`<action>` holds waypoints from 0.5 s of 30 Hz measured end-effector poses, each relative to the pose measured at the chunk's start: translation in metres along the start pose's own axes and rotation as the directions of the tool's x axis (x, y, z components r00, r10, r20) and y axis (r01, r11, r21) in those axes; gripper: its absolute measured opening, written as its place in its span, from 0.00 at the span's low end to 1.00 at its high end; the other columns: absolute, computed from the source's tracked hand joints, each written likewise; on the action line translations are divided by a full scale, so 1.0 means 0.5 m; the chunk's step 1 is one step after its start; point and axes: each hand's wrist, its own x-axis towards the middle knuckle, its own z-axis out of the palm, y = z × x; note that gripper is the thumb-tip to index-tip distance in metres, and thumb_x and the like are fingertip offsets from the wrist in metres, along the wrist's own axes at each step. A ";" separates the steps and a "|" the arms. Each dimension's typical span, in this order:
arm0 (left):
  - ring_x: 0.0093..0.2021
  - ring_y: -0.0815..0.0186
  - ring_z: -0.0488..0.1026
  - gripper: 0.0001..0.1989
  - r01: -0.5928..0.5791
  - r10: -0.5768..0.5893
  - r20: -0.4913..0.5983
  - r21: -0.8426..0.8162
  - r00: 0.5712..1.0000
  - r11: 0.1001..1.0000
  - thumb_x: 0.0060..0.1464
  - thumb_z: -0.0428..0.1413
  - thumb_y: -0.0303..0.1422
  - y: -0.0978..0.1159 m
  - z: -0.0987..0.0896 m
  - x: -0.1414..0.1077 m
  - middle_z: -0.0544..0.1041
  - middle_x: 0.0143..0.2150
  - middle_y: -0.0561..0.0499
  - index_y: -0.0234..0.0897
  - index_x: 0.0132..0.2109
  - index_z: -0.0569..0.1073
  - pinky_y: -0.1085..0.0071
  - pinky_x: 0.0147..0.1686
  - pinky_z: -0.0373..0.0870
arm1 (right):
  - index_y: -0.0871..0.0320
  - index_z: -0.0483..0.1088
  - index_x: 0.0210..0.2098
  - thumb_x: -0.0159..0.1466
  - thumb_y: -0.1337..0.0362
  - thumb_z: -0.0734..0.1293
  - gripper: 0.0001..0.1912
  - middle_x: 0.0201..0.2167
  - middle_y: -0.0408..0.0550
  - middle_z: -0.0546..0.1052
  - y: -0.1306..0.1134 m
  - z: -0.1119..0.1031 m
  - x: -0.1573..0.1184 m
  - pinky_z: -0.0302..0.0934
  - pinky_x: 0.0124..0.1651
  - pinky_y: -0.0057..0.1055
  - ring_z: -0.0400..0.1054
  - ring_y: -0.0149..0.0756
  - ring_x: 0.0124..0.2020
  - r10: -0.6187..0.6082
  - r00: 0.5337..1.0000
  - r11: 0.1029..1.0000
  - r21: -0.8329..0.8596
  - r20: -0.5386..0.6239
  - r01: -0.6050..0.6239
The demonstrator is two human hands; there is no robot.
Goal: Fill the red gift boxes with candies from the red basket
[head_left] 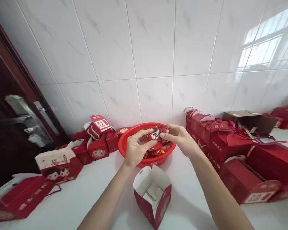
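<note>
Both hands are raised over a red plastic basket by the wall. My left hand pinches a dark red wrapped candy with a pale round label. Close beside it, my right hand grips another dark red wrapped candy, its thumb near the label of the first. Red and gold wrapped candies lie inside the basket. In front of the basket stands an open red gift box with a white interior; no candy shows in it.
Several red gift boxes stand on the left, with a larger one nearer. More red boxes crowd the right, around an open cardboard box. White tiled wall is behind, a dark door at left.
</note>
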 end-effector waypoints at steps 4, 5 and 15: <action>0.44 0.59 0.83 0.18 0.016 -0.017 0.012 0.024 1.000 1.000 0.42 0.71 0.29 0.003 -0.003 -0.001 0.85 0.44 0.49 0.37 0.43 0.81 0.66 0.46 0.82 | 0.60 0.75 0.31 0.53 0.54 0.79 0.17 0.28 0.42 0.78 0.005 0.007 0.005 0.68 0.33 0.27 0.70 0.30 0.28 -0.002 1.000 1.000 -0.009 -0.021 0.002; 0.45 0.59 0.82 0.19 0.024 -0.024 0.017 0.034 1.000 0.999 0.43 0.71 0.29 0.005 -0.005 -0.001 0.85 0.45 0.48 0.37 0.44 0.81 0.65 0.47 0.81 | 0.59 0.75 0.32 0.53 0.53 0.79 0.17 0.29 0.42 0.78 0.007 0.008 0.006 0.68 0.33 0.27 0.71 0.30 0.29 0.003 1.000 1.000 -0.010 -0.028 -0.003; 0.49 0.55 0.81 0.22 0.105 -0.108 0.071 0.038 0.992 0.994 0.48 0.69 0.36 0.019 -0.015 -0.006 0.84 0.48 0.44 0.36 0.51 0.78 0.60 0.51 0.80 | 0.58 0.76 0.36 0.55 0.54 0.78 0.16 0.30 0.44 0.78 0.016 0.014 0.006 0.71 0.34 0.29 0.72 0.33 0.32 -0.023 0.998 1.000 0.013 -0.060 0.024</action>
